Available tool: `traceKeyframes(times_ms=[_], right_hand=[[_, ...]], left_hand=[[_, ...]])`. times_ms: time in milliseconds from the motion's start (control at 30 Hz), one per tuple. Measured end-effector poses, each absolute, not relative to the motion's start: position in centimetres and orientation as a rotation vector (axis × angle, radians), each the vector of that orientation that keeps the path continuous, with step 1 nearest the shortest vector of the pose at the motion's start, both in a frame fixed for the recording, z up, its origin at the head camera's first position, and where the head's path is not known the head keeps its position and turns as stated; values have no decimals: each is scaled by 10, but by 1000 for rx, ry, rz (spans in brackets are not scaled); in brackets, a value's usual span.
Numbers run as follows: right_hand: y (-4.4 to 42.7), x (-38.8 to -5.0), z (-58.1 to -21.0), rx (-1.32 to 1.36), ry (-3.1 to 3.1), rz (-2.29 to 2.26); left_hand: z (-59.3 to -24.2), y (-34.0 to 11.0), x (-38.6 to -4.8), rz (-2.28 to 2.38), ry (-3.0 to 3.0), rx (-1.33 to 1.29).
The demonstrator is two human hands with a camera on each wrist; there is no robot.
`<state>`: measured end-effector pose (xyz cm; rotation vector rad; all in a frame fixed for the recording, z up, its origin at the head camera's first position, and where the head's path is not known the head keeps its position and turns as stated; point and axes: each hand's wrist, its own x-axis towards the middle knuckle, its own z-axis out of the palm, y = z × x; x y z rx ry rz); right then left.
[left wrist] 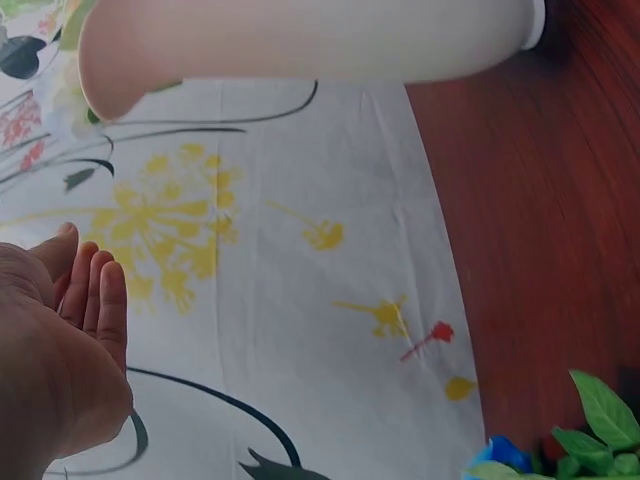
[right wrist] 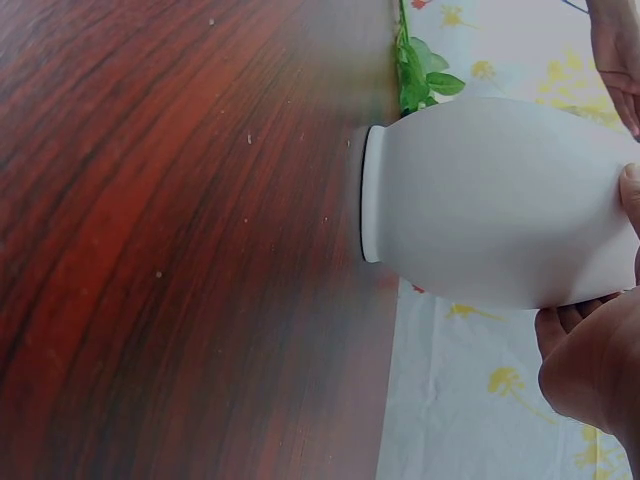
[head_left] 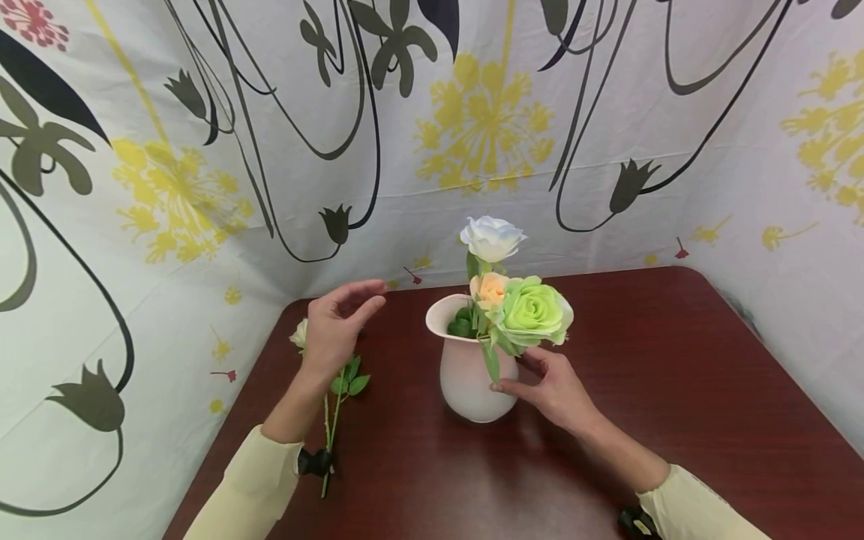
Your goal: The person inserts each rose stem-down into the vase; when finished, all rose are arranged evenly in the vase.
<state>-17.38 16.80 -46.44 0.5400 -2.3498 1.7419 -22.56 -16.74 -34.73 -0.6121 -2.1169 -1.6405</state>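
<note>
A pale vase (head_left: 478,386) stands upright on the dark red-brown table, holding a white flower (head_left: 493,238), a peach rose (head_left: 490,288) and a larger green rose (head_left: 533,309). On its right side my right hand (head_left: 559,394) grips the body; thumb and fingers lie against the wall in the right wrist view, where the vase (right wrist: 490,200) hides some of them. My left hand (head_left: 335,326) is raised left of the vase, apart from it, holding nothing. Its fingers look relaxed and slightly bent in the left wrist view, near the vase (left wrist: 330,40).
Flower stems (head_left: 335,420) with green leaves lie on the table (head_left: 648,390) under my left forearm. A whitish bloom (head_left: 299,334) shows beside that hand. In the left wrist view a blue flower (left wrist: 508,455) is visible. Patterned cloth (head_left: 405,172) hangs behind the table.
</note>
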Motion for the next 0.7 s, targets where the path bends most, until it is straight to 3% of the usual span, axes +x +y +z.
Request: traceKeyframes(times_ms=[700], right_hand=[[168, -173, -463, 520, -2373, 1739]], left_hand=[[-392, -230, -258, -1781, -2014, -143]])
